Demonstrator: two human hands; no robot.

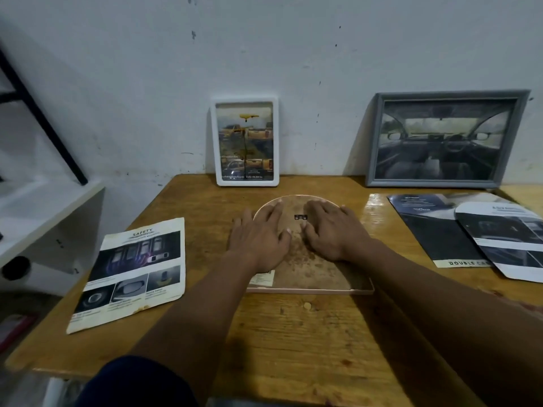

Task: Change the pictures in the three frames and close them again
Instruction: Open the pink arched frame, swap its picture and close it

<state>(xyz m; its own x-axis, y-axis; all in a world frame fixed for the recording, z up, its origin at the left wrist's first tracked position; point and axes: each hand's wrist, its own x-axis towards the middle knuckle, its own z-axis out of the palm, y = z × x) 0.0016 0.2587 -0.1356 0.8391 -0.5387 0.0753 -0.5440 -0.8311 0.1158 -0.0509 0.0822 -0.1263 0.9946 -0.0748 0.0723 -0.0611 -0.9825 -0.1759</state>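
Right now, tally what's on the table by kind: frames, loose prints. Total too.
Picture frames: 3 — white frame and grey frame leaning upright against the wall, arch-topped frame lying face down under the left hand and right hand.
Loose prints: 3 — safety sheet at left, dark brochure and arch-cut print at right.
Total: 6
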